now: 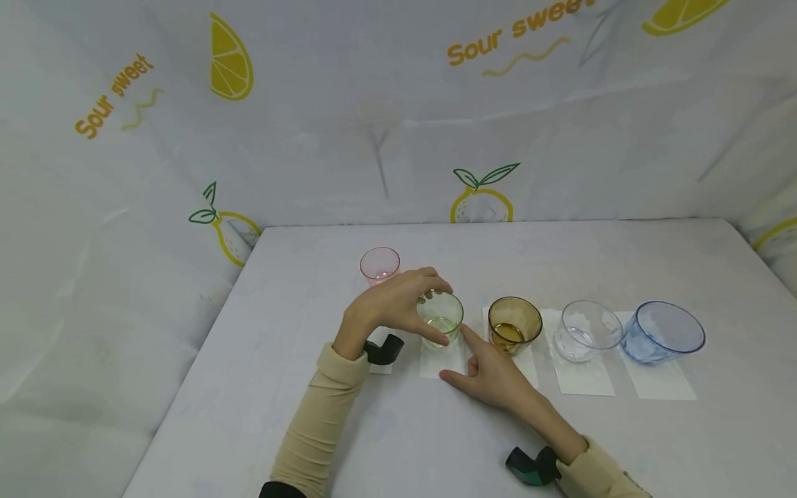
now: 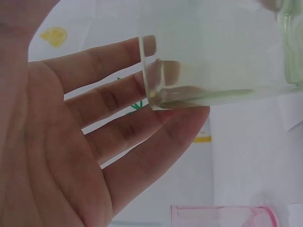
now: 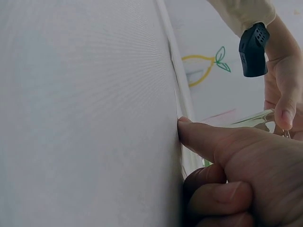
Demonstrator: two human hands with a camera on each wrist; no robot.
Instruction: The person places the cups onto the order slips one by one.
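Note:
My left hand grips a pale green glass near its rim, thumb on the near side and fingers on the far side. In the left wrist view several fingertips lie against the clear wall. Below the glass is a white paper slip. My right hand is low beside it, index finger stretched to the glass's lower right side and thumb pointing left over the slip. The right wrist view shows its other fingers folded in, with the thumb tip close to the table surface.
An amber glass, a clear glass and a blue glass stand in a row to the right, with white slips by them. A pink glass stands behind my left hand. Another slip shows under my left wrist.

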